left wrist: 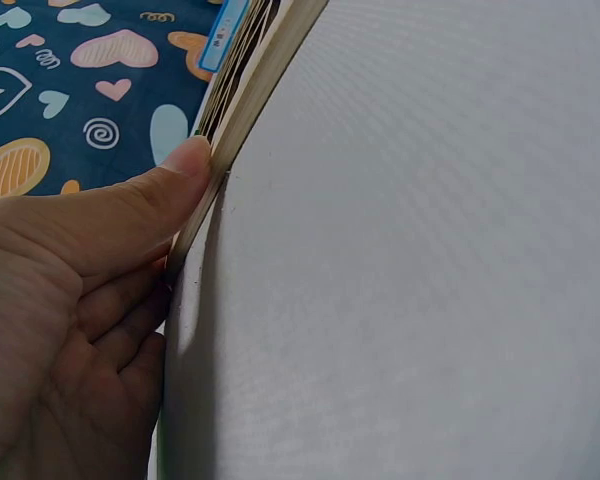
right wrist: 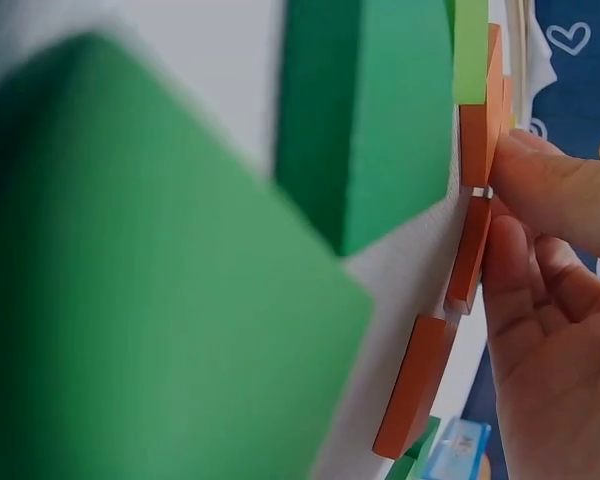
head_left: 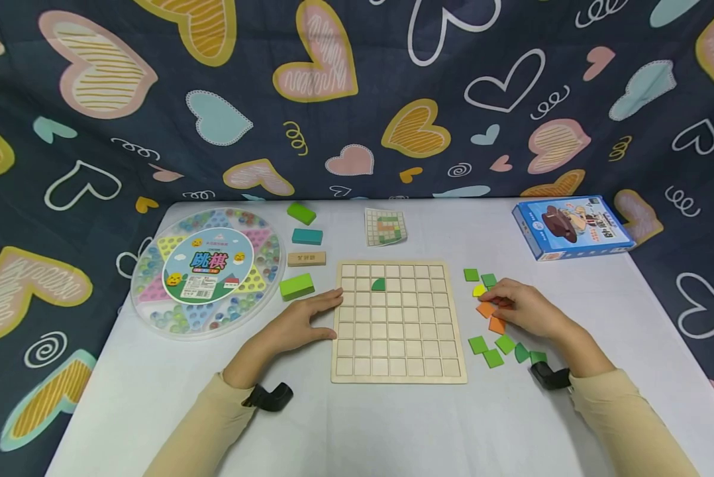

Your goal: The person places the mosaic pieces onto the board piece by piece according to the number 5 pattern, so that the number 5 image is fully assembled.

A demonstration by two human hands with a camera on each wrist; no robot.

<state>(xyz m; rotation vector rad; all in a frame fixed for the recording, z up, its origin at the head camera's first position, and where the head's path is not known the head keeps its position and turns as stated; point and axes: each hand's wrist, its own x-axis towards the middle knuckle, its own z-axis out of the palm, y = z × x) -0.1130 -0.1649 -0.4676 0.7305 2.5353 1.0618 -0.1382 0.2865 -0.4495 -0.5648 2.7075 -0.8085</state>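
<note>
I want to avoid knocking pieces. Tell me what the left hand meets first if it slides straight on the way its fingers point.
The left hand already touches the wooden grid board at its left edge; pushing on would probably shove the board.

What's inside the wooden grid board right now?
The board holds one green quarter-round tile, in the second row near the top. Every other cell in view is bare wood. The left hand rests against the board's left edge and covers no cells.

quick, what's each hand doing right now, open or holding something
Left hand: open, fingers flat against the wooden grid board edge.
Right hand: fingertips on the orange tiles; a grip cannot be told.
</note>
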